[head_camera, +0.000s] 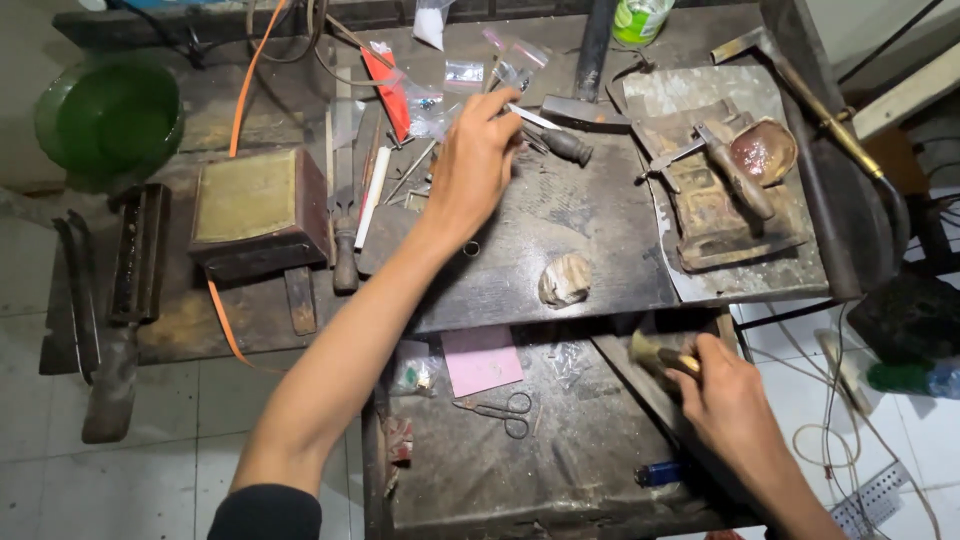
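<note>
A dark, scarred worktop (560, 250) fills the view, with a lower tray (480, 470) set in front of it. On the left sits a brass-topped block (255, 205), and beyond it a green bowl (108, 115). At the right lies a rusty metal plate (720, 210) carrying a small shallow dish (762, 152).

The left hand (475, 165) reaches across the worktop, fingers curled and pinching the end of a thin silver tool (532, 117) (tweezers, by the look, though I cannot tell for sure) beside a dark-handled tool (567, 146). The right hand (730, 400) lies well apart, low over the tray's right edge, closed around a small brass-coloured brush (655, 350). Between the two hands rests a pale crumpled lump (565, 279). On the tray lie a pink card (481, 359), small scissors (500, 410) and a blue lighter (660, 472).
</note>
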